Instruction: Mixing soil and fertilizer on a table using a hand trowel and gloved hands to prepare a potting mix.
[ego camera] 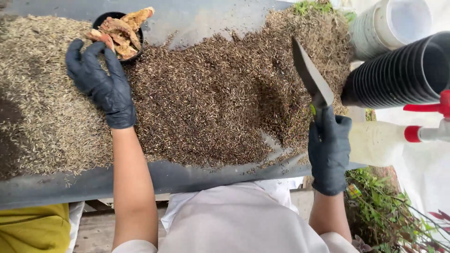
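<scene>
My left hand, in a black glove, rests fingers apart on a heap of husks, its fingertips touching a brown root piece at the rim of a small black pot. The pot holds several orange-brown root pieces. My right hand, also in a black glove, grips the handle of a knife. Its grey blade points up and away over the darker husks.
The husks lie on a dark sheet across a table, paler on the left. At right are a stack of black pots, a stack of white pots, a spray bottle and green plants. A yellow object is at lower left.
</scene>
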